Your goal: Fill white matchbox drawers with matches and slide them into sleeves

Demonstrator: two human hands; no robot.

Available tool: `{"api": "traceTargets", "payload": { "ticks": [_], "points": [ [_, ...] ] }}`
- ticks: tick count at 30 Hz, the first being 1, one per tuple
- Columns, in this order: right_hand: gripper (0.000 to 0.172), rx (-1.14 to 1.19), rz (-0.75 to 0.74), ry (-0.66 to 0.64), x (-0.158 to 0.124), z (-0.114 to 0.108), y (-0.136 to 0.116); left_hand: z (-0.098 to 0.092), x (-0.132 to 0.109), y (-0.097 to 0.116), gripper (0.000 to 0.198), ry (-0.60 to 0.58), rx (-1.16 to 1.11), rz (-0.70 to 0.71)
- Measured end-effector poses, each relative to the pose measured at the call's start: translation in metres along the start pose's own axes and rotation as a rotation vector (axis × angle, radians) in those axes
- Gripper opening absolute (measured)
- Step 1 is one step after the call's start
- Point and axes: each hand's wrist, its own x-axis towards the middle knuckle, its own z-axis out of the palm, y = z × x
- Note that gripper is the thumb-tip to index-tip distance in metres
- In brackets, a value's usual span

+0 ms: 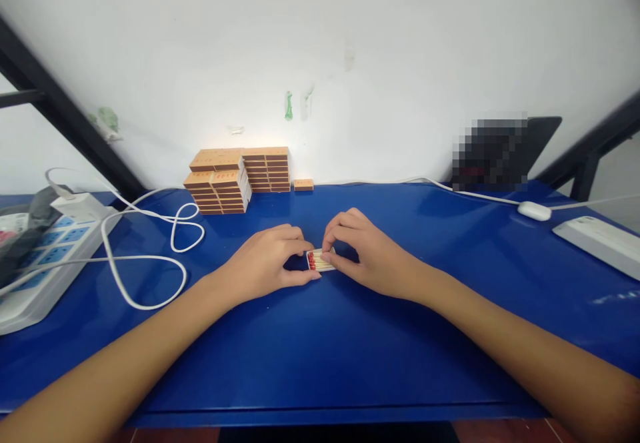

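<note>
A small white matchbox tray (327,267) lies on the blue table, filled with red-headed matches (313,260) whose heads point left. My left hand (273,263) holds the tray's left end, thumb on the near side and index finger on the far side. From the right, my right hand (370,253) reaches over the tray, thumb and index finger pinched together at the pale match sticks. Its fingers and thumb hide the tray's right part. Exactly how many matches the pinch takes in is hidden.
Stacked orange matchboxes (220,193) stand against the wall at back left, with a single matchbox (303,185) beside them. A power strip (65,249) and looped white cable (150,307) lie left. At right are a dark panel (540,143), a cable switch (534,211) and a white bar (600,243).
</note>
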Motion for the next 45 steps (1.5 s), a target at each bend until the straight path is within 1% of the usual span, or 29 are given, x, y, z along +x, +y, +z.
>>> {"api": "traceTargets", "payload": {
  "ticks": [4, 6, 8, 10, 12, 14, 16, 17, 18, 19, 21, 23, 25, 28, 31, 32, 33, 35, 37, 39, 42, 45],
  "points": [
    [0.005, -0.008, 0.027, 0.003, -0.001, 0.001, 0.007, -0.001, 0.000, 0.002, 0.023, 0.007, -0.020, -0.021],
    [0.004, -0.003, 0.039, 0.028, 0.001, 0.003, 0.013, -0.001, 0.000, 0.003, 0.023, 0.012, -0.024, -0.025],
    [0.006, -0.006, 0.062, 0.086, 0.010, 0.006, 0.022, 0.000, -0.001, 0.004, 0.023, 0.010, -0.017, -0.027],
    [0.007, -0.035, 0.116, 0.137, 0.028, 0.006, 0.034, 0.001, -0.001, 0.003, 0.024, 0.023, -0.022, -0.034],
    [0.008, -0.095, 0.212, 0.137, 0.055, 0.004, 0.048, 0.001, -0.001, 0.001, 0.022, 0.070, -0.023, -0.060],
    [0.018, -0.162, 0.351, 0.147, 0.087, 0.002, 0.059, 0.001, -0.001, -0.004, 0.023, 0.142, 0.014, -0.104],
    [0.022, -0.162, 0.641, 0.179, 0.118, 0.003, 0.066, 0.001, -0.001, -0.009, 0.023, 0.216, 0.094, -0.167],
    [0.030, -0.160, 0.722, 0.170, 0.130, 0.004, 0.069, 0.001, -0.001, -0.012, 0.023, 0.244, 0.139, -0.199],
    [0.035, -0.154, 0.772, 0.165, 0.140, 0.006, 0.071, 0.001, 0.000, -0.014, 0.022, 0.265, 0.180, -0.226],
    [0.036, -0.148, 0.808, 0.162, 0.147, 0.008, 0.073, 0.001, 0.000, -0.016, 0.021, 0.279, 0.208, -0.243],
    [0.034, -0.136, 0.831, 0.160, 0.156, 0.013, 0.074, 0.001, -0.001, -0.018, 0.021, 0.296, 0.221, -0.255],
    [0.032, -0.107, 0.841, 0.165, 0.158, 0.015, 0.073, 0.001, -0.001, -0.018, 0.022, 0.305, 0.194, -0.267],
    [0.035, -0.060, 0.840, 0.176, 0.156, 0.012, 0.069, -0.001, -0.001, -0.019, 0.021, 0.304, 0.162, -0.288],
    [0.040, 0.029, 0.810, 0.196, 0.141, -0.002, 0.060, -0.004, -0.001, -0.022, 0.020, 0.310, 0.125, -0.311],
    [0.037, 0.155, 0.737, 0.212, 0.110, -0.021, 0.048, -0.005, 0.000, -0.027, 0.020, 0.333, 0.098, -0.314],
    [0.033, 0.249, 0.700, 0.214, 0.096, -0.026, 0.045, -0.005, 0.000, -0.028, 0.020, 0.334, 0.090, -0.312],
    [0.031, 0.323, 0.672, 0.196, 0.083, -0.030, 0.041, -0.004, 0.000, -0.029, 0.020, 0.334, 0.084, -0.307],
    [0.033, 0.419, 0.643, 0.111, 0.057, -0.035, 0.035, -0.003, 0.001, -0.029, 0.020, 0.337, 0.075, -0.291],
    [0.038, 0.495, 0.633, 0.062, 0.038, -0.035, 0.030, -0.002, 0.000, -0.027, 0.022, 0.357, 0.068, -0.259],
    [0.041, 0.562, 0.638, 0.062, 0.027, -0.031, 0.026, -0.001, 0.000, -0.024, 0.025, 0.393, 0.059, -0.216],
    [0.044, 0.629, 0.638, 0.081, 0.023, -0.023, 0.024, 0.000, 0.000, -0.022, 0.027, 0.439, 0.052, -0.167],
    [0.045, 0.660, 0.607, 0.107, 0.023, -0.018, 0.025, 0.002, -0.001, -0.023, 0.027, 0.448, 0.048, -0.152]
  ]
}}
